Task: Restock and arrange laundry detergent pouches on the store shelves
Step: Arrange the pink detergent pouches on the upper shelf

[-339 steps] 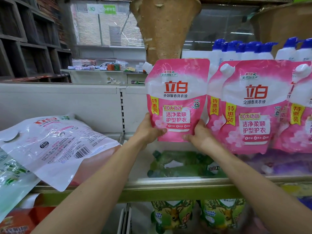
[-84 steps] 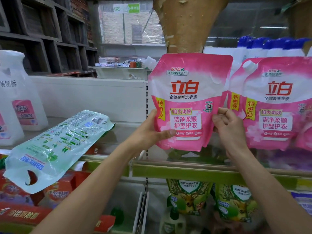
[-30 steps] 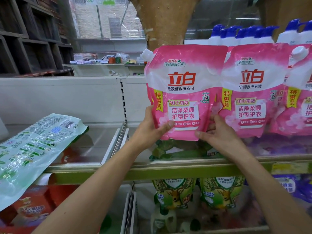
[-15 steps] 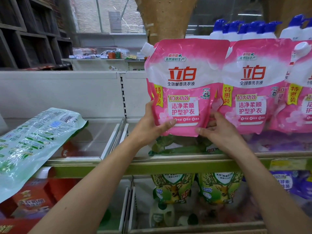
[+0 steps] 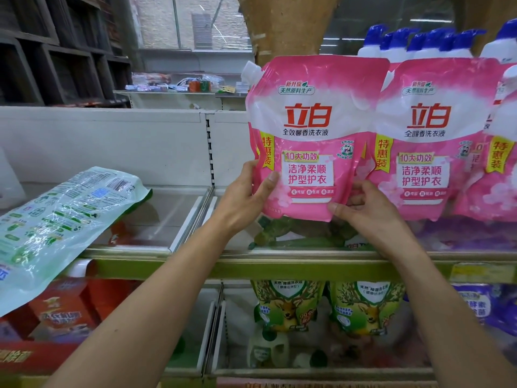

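An upright pink detergent pouch (image 5: 310,135) with a white spout at its top left is held over the upper shelf. My left hand (image 5: 246,197) grips its lower left edge, thumb across the front. My right hand (image 5: 361,208) pinches its lower right corner. Just right of it stands a second pink pouch (image 5: 428,141), partly overlapped by the first, and a third pink pouch (image 5: 500,163) shows at the frame's right edge. Green pouches (image 5: 302,236) lie flat on the shelf under the held one.
A pale green pouch (image 5: 56,225) lies tilted over the shelf's front edge at left. White bottles with blue caps (image 5: 430,43) stand behind the pink row. The yellow-green shelf lip (image 5: 279,268) runs across; deer-print green pouches (image 5: 288,303) and purple pouches (image 5: 481,303) stand below.
Over the last second both hands have kept hold of the pink pouch, which sits a little higher and closer against its right-hand neighbour. The camera has tilted slightly.
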Available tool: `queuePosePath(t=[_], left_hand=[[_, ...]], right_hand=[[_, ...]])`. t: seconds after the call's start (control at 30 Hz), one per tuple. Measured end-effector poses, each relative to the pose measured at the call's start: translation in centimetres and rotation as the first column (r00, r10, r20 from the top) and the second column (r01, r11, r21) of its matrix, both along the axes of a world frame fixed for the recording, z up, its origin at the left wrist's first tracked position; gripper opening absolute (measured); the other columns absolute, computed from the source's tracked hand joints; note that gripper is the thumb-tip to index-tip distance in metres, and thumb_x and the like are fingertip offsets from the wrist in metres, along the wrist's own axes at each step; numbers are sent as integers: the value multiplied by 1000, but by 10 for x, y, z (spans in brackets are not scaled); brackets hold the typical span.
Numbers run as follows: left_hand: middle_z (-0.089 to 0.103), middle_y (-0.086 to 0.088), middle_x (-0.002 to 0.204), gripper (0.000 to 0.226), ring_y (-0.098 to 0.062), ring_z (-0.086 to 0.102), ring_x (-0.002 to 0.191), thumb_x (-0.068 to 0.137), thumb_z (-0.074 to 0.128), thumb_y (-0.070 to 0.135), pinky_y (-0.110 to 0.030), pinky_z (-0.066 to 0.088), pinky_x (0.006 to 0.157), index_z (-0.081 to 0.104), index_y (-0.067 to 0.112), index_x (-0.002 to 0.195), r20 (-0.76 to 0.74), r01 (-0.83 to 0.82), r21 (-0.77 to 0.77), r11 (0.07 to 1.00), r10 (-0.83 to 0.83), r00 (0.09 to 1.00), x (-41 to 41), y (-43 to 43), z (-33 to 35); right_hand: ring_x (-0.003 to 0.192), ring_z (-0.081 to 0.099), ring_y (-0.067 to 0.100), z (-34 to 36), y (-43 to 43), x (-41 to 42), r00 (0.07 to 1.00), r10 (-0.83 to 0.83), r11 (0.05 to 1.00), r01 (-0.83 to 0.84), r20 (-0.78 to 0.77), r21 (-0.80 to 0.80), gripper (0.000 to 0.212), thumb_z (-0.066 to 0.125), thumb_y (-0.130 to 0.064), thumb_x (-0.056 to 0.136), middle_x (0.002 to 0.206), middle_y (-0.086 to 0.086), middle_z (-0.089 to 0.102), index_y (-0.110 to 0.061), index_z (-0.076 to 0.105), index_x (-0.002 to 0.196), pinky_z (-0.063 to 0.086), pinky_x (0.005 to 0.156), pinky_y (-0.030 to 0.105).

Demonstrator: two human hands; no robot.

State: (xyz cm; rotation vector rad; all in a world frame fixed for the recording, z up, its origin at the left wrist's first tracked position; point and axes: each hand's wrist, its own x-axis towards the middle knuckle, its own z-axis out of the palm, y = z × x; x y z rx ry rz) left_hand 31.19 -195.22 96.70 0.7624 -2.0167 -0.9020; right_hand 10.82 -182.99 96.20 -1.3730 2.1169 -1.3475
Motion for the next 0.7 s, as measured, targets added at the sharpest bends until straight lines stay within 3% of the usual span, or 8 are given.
queuePosePath(t=[0.13,0.3,0.47,0.53,0.63,0.7], left_hand=[[65,9,117,52,-7,68,100,102,42,54,-36,60,87,41,22,143,8,-30,-2,1000,30,1000,0,1,0],[66,3,123,50,-8,69,99,102,43,53,-30,60,81,43,22,141,13,-73,-6,997,73,997,0,2,-1],[68,2,119,49,-10,69,97,101,44,54,-27,59,76,47,23,138,19,-135,-45,990,136,991,-1,7,0],[69,4,113,49,-10,70,94,100,44,57,-31,60,77,50,24,136,18,-174,-62,983,176,984,2,8,1],[68,7,110,50,-1,66,92,99,47,56,-20,51,68,51,24,138,45,-240,-100,966,245,968,5,13,5],[67,8,110,50,2,63,90,100,50,53,-17,48,69,51,23,139,51,-290,-182,939,304,951,10,19,5]], right_hand=[[93,68,12,0,-1,-1,999,16,1000,-15,34,-14,44,76,-33,86,100,-8,67,-31,46,119,55,92,43],[88,58,3,0,1,-4,999,-29,999,30,28,-44,38,74,-33,89,96,-13,59,-25,46,113,49,83,32],[86,56,5,-2,6,-4,996,-76,995,73,-45,-62,26,69,-33,92,98,-9,59,-21,53,108,47,76,31],[86,56,4,-2,6,-3,994,-58,997,53,-89,-58,20,67,-34,93,97,-10,60,-22,56,105,47,75,30],[84,56,0,0,9,-2,992,1,998,-9,-128,-64,12,65,-33,95,94,-12,61,-25,60,102,43,66,23],[86,61,5,-1,11,-1,988,61,995,-72,-140,-73,8,64,-32,95,93,-11,64,-26,62,100,48,71,25]])
